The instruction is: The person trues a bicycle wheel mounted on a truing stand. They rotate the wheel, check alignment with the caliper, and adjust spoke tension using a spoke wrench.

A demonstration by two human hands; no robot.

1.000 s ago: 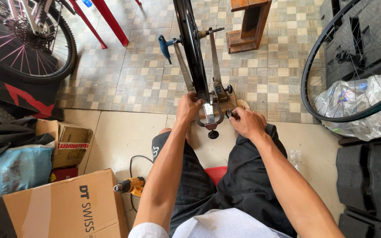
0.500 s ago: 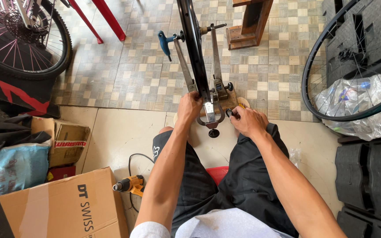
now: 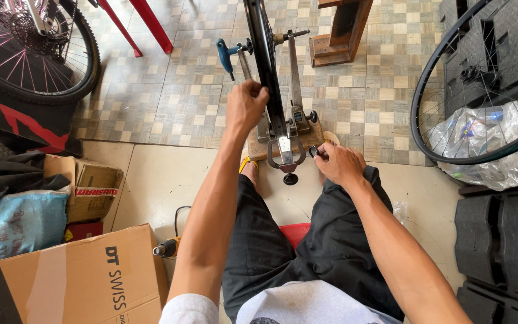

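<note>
A black bicycle wheel (image 3: 263, 54) stands edge-on in a metal truing stand (image 3: 293, 114) on a wooden base on the floor in front of me. My left hand (image 3: 246, 107) is raised and closed on the wheel's rim from the left side. Lower and to the right, my right hand (image 3: 338, 162) rests by the stand's base, with its fingers pinched on a small black knob (image 3: 314, 151). A blue-handled tool (image 3: 226, 55) hangs at the stand's upper left. I sit with my knees on either side of the stand.
Cardboard boxes (image 3: 73, 282), a blue bag (image 3: 16, 222) and a small drill-like tool (image 3: 166, 247) lie at my left. A bicycle's rear wheel (image 3: 31, 54) stands far left. A loose wheel (image 3: 475, 90) over plastic wrap and black crates (image 3: 502, 240) crowd the right. A wooden post (image 3: 340, 36) stands behind.
My left hand has risen from the base of the stand up to the wheel's rim. My right hand has stayed low by the knob. The view has shifted slightly.
</note>
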